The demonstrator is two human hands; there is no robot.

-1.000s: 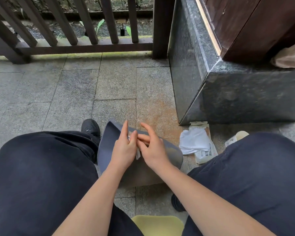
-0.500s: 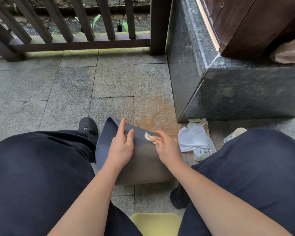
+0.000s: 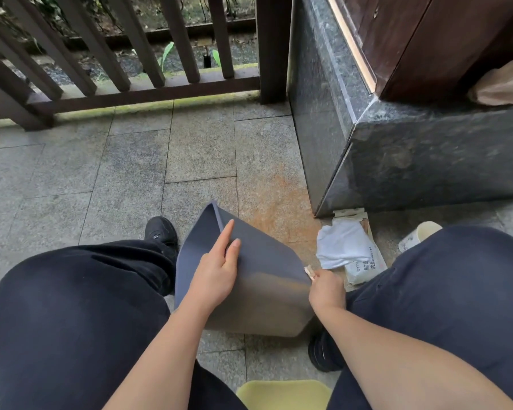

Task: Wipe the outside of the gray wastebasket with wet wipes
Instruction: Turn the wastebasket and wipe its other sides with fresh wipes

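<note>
Resting flat on the upper side of the smooth gray plastic wastebasket (image 3: 258,279), the left hand (image 3: 216,272) has its fingers stretched out and slightly parted, the index finger pointing up toward the rim, and it grips nothing. That wastebasket lies tipped on its side on the speckled gray stone floor tiles (image 3: 131,179), between the person's two knees in dark trousers, with its open mouth turned away toward the dark brown wooden railing (image 3: 125,63) and its base nearest the body. A dull brownish smear shows across the lower part of its upward-facing side. At the basket's right edge, the right hand (image 3: 326,291) is curled closed around a small soiled wet wipe (image 3: 309,272), of which only a crumpled beige-white scrap pokes out from the fingers; the scrap touches the basket's wall. Just beside that hand, on the floor, sits a white soft pack of wet wipes (image 3: 365,264) with printed lettering, and a clean white sheet (image 3: 342,245) lies partly over it. Near the pack's far end stands the corner of a dark polished stone block (image 3: 412,161). A black shoe (image 3: 160,232) rests against the basket's left side, and a yellow cushion edge (image 3: 282,393) shows at the bottom.
</note>
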